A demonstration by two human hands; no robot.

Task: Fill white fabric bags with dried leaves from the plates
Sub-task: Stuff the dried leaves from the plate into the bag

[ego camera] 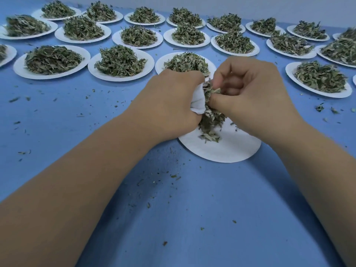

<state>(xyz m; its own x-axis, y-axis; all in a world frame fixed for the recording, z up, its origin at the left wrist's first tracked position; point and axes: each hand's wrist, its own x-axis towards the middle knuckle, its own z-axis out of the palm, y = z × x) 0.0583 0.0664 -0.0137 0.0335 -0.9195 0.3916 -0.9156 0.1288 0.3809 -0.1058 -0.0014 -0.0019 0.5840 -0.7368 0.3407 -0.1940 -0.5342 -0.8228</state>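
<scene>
My left hand grips a white fabric bag, most of it hidden in the fist. My right hand pinches a clump of dried leaves right at the bag's mouth. Both hands hover over a white paper plate that carries a small remaining heap of leaves. Directly behind the hands sits another plate piled with leaves.
Several white plates heaped with dried green leaves stand in rows across the back of the blue table, such as one at the left and one at the right. Leaf crumbs lie scattered over the blue surface.
</scene>
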